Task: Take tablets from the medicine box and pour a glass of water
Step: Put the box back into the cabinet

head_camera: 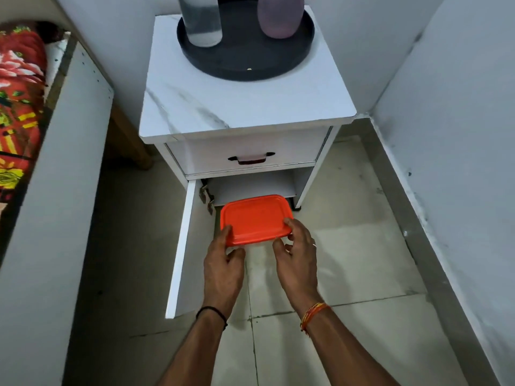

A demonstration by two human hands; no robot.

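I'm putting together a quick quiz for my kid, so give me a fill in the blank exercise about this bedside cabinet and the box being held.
The left hand and right hand grip a box whose lid is coloured ____.
The cabinet has its lower door standing ____.
Its drawer is ____.
The dark tray rests on the cabinet's ____.
Missing words: orange; open; shut; top.

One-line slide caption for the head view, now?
The left hand and right hand hold the orange-lidded box before the open bedside cabinet.
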